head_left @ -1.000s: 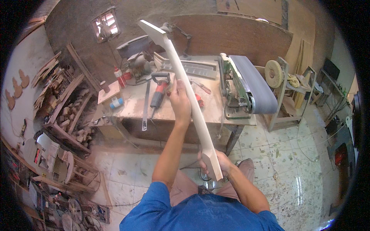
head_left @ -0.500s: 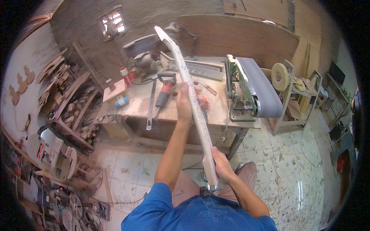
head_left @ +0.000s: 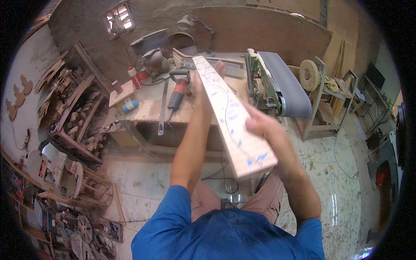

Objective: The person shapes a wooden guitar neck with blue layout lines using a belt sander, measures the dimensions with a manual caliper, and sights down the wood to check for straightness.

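Observation:
Between my hands is a long pale wooden piece (head_left: pixel 229 112), its broad face turned up toward me. A thin winding line and several blue marks run along that face. My left hand (head_left: pixel 199 90) grips its far part from the left edge, with fingertips showing past the right edge. My right hand (head_left: pixel 265 125) holds the right edge nearer to me, thumb on the upper face and blurred by motion; its other fingers are hidden. The near end is wider in view and hangs above my legs.
Ahead stands a workbench (head_left: pixel 147 113) with a red-black power tool (head_left: pixel 177 93), a metal ruler (head_left: pixel 163 110), a blue roll (head_left: pixel 130 105) and a red-white bottle (head_left: pixel 134 77). A belt sander (head_left: pixel 286 84) is at its right, beside a round buffing wheel (head_left: pixel 310 74). Wood scraps (head_left: pixel 78 115) fill shelves leftward.
The wooden piece has rolled from its narrow side to its broad marked face, and its near end has risen. My right hand has moved up and forward along it.

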Available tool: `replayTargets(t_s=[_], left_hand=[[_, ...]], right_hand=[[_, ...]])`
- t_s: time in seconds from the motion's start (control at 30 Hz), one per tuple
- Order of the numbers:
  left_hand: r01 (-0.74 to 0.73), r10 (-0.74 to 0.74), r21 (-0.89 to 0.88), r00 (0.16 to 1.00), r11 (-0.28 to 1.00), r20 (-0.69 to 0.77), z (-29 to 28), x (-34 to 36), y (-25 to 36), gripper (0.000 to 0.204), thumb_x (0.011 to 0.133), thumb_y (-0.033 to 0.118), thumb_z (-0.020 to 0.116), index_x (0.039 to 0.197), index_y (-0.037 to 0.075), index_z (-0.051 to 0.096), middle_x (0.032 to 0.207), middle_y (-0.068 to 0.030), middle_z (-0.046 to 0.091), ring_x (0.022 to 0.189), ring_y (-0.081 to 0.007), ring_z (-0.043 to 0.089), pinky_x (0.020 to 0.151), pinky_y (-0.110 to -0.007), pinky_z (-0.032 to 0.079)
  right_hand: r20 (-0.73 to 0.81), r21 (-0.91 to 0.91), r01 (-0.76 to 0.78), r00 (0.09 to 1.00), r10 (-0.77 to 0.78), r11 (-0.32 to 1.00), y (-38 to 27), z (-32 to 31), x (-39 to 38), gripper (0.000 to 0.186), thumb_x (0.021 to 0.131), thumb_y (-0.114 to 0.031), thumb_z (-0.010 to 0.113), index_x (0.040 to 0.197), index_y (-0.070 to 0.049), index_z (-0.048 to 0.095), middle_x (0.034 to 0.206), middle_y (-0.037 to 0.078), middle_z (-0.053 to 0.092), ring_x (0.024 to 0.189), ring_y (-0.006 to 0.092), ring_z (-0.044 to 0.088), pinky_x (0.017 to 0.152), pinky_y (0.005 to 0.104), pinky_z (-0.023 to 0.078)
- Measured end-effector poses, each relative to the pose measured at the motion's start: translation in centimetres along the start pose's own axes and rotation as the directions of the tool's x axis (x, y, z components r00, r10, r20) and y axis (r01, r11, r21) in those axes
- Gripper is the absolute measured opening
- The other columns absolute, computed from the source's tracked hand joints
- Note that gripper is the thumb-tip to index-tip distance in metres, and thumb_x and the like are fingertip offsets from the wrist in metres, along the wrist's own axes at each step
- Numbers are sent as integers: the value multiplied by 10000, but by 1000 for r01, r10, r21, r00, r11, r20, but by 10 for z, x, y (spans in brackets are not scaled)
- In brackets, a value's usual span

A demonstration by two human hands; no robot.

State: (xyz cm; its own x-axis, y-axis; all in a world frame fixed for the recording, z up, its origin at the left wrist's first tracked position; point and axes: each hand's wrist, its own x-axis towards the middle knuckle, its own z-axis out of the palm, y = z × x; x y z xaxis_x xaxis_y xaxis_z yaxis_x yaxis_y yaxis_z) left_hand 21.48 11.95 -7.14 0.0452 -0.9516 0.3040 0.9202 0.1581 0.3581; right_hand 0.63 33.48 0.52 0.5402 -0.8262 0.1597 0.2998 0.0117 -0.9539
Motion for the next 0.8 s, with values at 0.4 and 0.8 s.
replayTargets(t_s=[0.4, 0.8], left_hand=[[19, -20, 120, 1000, 993, 7, -11, 19, -7, 745, 1085, 524, 156, 1561, -49, 174, 1465, -244, 531, 1342, -356, 537, 1156, -445, 420], [11, 5, 226, 997, 974, -72, -19, 25, -1, 756, 1087, 534, 167, 1568, -47, 134, 1456, -307, 502, 1353, -393, 523, 1146, -481, 424]], right_hand=[[-159, 124, 74, 986, -54, 989, -20, 10, 25, 556, 1044, -371, 556, 1354, 91, 549, 1152, 131, 695, 1016, 113, 691, 848, 239, 536], [-113, 142, 108, 989, -92, 984, -15, 5, 30, 596, 1046, -432, 538, 1348, 82, 543, 1043, 111, 705, 784, 98, 736, 582, 244, 626]])
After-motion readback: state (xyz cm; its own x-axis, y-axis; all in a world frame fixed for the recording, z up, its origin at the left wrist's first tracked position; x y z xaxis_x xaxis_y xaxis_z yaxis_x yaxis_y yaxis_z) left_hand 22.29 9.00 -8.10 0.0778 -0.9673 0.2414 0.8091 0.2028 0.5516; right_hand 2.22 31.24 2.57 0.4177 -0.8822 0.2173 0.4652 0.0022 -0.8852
